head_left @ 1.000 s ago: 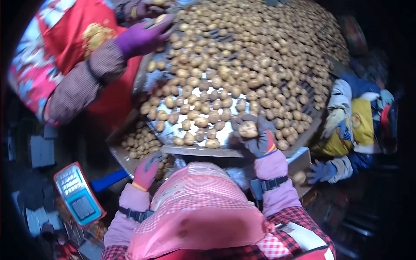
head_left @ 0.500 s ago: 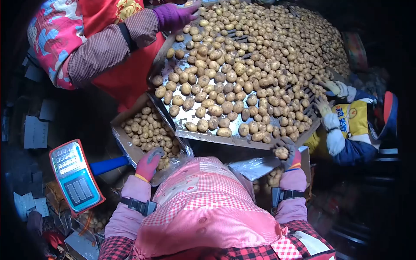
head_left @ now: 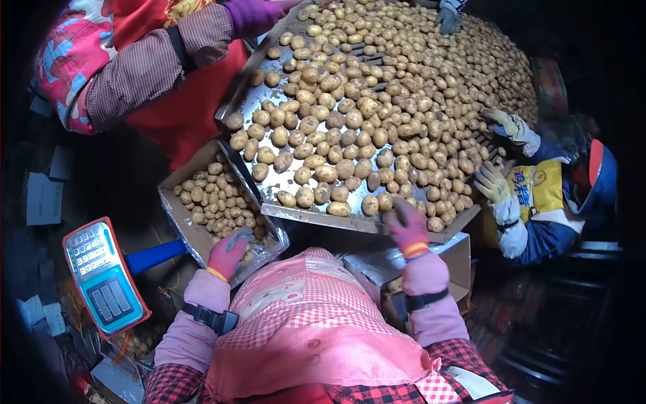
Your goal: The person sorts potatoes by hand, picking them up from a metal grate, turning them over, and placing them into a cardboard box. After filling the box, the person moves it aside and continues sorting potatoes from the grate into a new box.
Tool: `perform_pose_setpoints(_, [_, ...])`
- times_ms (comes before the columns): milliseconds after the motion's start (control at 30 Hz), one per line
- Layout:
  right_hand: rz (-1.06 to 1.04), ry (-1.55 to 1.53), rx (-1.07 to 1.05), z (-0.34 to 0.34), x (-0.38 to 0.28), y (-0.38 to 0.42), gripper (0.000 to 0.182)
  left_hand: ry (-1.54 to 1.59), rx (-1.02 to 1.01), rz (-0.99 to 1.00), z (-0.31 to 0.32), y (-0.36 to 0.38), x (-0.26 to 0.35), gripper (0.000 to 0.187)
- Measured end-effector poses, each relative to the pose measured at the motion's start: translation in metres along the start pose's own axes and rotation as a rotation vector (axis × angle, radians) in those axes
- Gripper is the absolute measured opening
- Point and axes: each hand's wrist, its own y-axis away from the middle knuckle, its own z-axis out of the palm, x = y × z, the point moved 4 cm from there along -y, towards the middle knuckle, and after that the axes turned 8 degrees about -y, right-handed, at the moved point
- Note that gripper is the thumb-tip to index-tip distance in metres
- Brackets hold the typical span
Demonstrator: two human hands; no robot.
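Many potatoes (head_left: pixel 326 174) are spread over a metal sorting table (head_left: pixel 296 213), sparser near its front left corner. My right hand (head_left: pixel 408 225), in a pink and grey glove, reaches over the table's front edge beside the nearest potatoes. Its fingers are smeared, and whether they hold anything is unclear. My left hand (head_left: pixel 229 254), gloved too, rests at the near end of a cardboard box (head_left: pixel 174 210) of smaller potatoes, its fingers bent over the contents; anything under them is hidden. Below my right forearm stands a second cardboard box (head_left: pixel 459 269) with a plastic liner.
A scale display (head_left: pixel 108 276) on a blue arm (head_left: pixel 156 256) stands at the left. One co-worker in a red apron (head_left: pixel 195 104) is at the upper left, another in a yellow apron (head_left: pixel 542 187) at the right. A further gloved hand (head_left: pixel 447 20) shows at the far side.
My right hand has moved up and left from above the second box to the table's edge; the potato it held no longer shows. A hand has appeared at the far side.
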Motion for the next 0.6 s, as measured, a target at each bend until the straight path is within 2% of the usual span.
perform_pose_setpoints(67, [-0.316,0.165,-0.214,0.045,-0.067,-0.029,0.045,-0.058,0.044,-0.009,-0.001,0.003,0.007,0.035])
perform_pose_setpoints(100, [-0.471,0.233,-0.218,0.068,-0.091,-0.043,0.044,-0.107,0.075,-0.014,-0.001,0.007,0.011,0.035])
perform_pose_setpoints(167, [-0.645,0.305,-0.201,0.097,-0.132,-0.069,0.041,-0.078,0.128,-0.053,0.0,0.019,0.025,0.035])
perform_pose_setpoints(200, [-0.736,0.345,-0.169,0.115,-0.141,-0.081,0.032,-0.05,0.165,-0.084,-0.001,0.024,0.028,0.035])
perform_pose_setpoints(233, [-0.751,0.412,-0.206,0.135,-0.143,-0.091,0.024,-0.053,0.177,-0.087,-0.004,0.028,0.021,0.035])
perform_pose_setpoints(300, [-0.761,0.454,-0.18,0.166,-0.135,-0.103,0.021,-0.132,0.21,-0.111,-0.018,0.039,-0.003,0.036])
perform_pose_setpoints(333, [-0.763,0.443,-0.185,0.175,-0.129,-0.109,0.021,-0.307,0.289,-0.123,-0.026,0.046,-0.013,0.038])
perform_pose_setpoints(400, [-0.735,0.507,-0.188,0.178,-0.13,-0.118,0.038,-0.313,0.319,-0.135,-0.03,0.056,-0.016,0.039])
perform_pose_setpoints(433, [-0.738,0.505,-0.195,0.177,-0.13,-0.113,0.038,-0.313,0.337,-0.14,-0.031,0.061,-0.019,0.039])
perform_pose_setpoints(500, [-0.523,0.132,-0.241,0.139,-0.167,-0.093,0.037,-0.314,0.352,-0.172,-0.036,0.061,-0.028,0.039])
perform_pose_setpoints(567, [-0.411,-0.342,-0.548,0.128,-0.192,-0.066,0.05,-0.312,0.351,-0.215,-0.031,0.061,-0.034,0.039])
perform_pose_setpoints(600, [-0.404,-0.338,-0.545,0.12,-0.193,-0.068,0.05,-0.313,0.333,-0.212,-0.03,0.056,-0.03,0.039])
